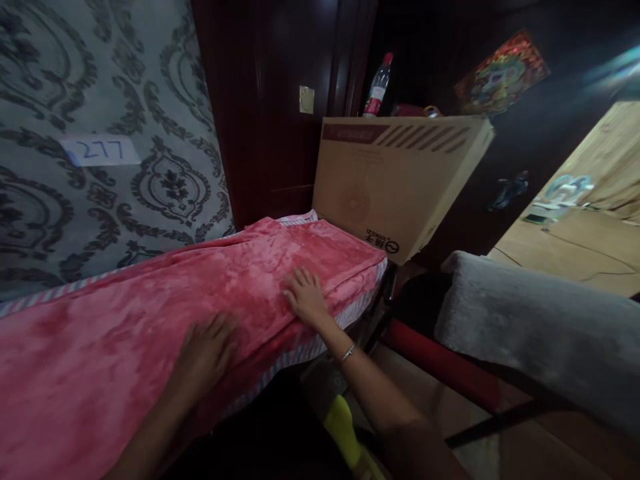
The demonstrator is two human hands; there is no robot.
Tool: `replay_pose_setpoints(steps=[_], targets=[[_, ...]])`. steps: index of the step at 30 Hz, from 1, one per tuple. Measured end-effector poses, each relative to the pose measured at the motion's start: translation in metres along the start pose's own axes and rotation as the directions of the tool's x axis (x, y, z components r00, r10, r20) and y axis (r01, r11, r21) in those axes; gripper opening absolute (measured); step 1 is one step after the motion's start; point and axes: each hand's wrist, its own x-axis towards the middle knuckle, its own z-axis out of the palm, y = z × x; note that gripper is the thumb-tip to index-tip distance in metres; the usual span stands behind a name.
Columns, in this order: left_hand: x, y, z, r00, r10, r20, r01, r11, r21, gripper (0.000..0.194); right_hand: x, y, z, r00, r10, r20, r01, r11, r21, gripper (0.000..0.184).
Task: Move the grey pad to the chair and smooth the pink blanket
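Observation:
A pink plush garment (165, 320), perhaps pyjamas, lies spread over a long surface with a striped cloth (310, 350) showing along its edges. My left hand (207, 347) rests on the plush near its front edge, slightly blurred, fingers stretched out. Farther right, my right hand (306, 293) lies flat on the same fabric with its fingers apart. A thin silver bracelet (349, 352) circles the right wrist. Neither hand grips anything that I can see.
A large cardboard box (390, 180) stands beyond the far end, with a red-capped bottle (379, 87) on top or behind it. To the right is a grey furry cover (540, 340) over a seat-like frame. A yellow-green object (343, 427) sits below my right forearm. Patterned wall (165, 180) runs along the left.

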Motion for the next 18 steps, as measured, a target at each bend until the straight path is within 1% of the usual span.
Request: replay_pose_setpoints(steps=[2, 3, 6, 8, 12, 14, 18], targets=[[0.006, 0.002, 0.008, 0.995, -0.092, 0.033, 0.09, 0.995, 0.044, 0.049, -0.004, 0.002, 0.009, 0.996, 0.075, 0.048, -0.071, 0.995, -0.071, 0.049], [0.006, 0.003, 0.012, 0.991, -0.125, 0.053, 0.122, 0.991, 0.061, 0.051, -0.007, 0.004, 0.014, 0.995, 0.09, 0.049, -0.085, 0.991, -0.102, 0.049], [0.004, 0.002, 0.023, 0.981, -0.163, 0.101, 0.156, 0.985, 0.076, 0.054, -0.014, 0.012, 0.023, 0.998, 0.057, -0.008, -0.058, 0.984, -0.169, 0.047], [0.003, 0.004, 0.025, 0.979, -0.172, 0.114, 0.165, 0.984, 0.069, 0.054, -0.017, 0.015, 0.024, 0.999, 0.028, -0.033, -0.034, 0.983, -0.182, 0.046], [-0.002, 0.013, 0.019, 0.976, -0.179, 0.122, 0.18, 0.984, 0.006, 0.052, -0.022, 0.018, 0.023, 1.0, 0.008, -0.026, -0.012, 0.987, -0.16, 0.044], [-0.007, 0.017, 0.014, 0.974, -0.177, 0.14, 0.185, 0.981, -0.049, 0.052, -0.024, 0.021, 0.025, 1.0, 0.021, -0.003, -0.021, 0.979, -0.203, 0.046], [-0.029, 0.02, 0.0, 0.967, -0.145, 0.208, 0.189, 0.96, -0.207, 0.054, -0.026, 0.03, 0.031, 0.992, 0.063, 0.112, -0.028, 0.957, -0.288, 0.053]])
